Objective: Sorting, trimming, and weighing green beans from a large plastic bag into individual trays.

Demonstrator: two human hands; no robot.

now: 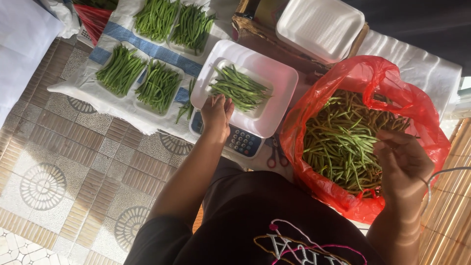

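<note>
My left hand (216, 114) reaches to the near edge of a white foam tray (255, 111) holding a small pile of green beans (239, 88). The tray sits on a white scale platter (277, 78) above a keypad (242, 142). The fingertips touch the tray's edge beside the beans, and their grip is hidden. My right hand (403, 166) hovers over an open red plastic bag (314, 105) full of loose green beans (341, 142). Its fingers are curled and pinch a thin bean.
Four filled trays of green beans (158, 86) lie on a white and blue cloth (105, 105) at the back left. A stack of empty foam trays (319, 27) rests on a box. Scissors (274, 154) lie by the scale. Tiled floor (64, 162) is at left, a bamboo mat (451, 196) at right.
</note>
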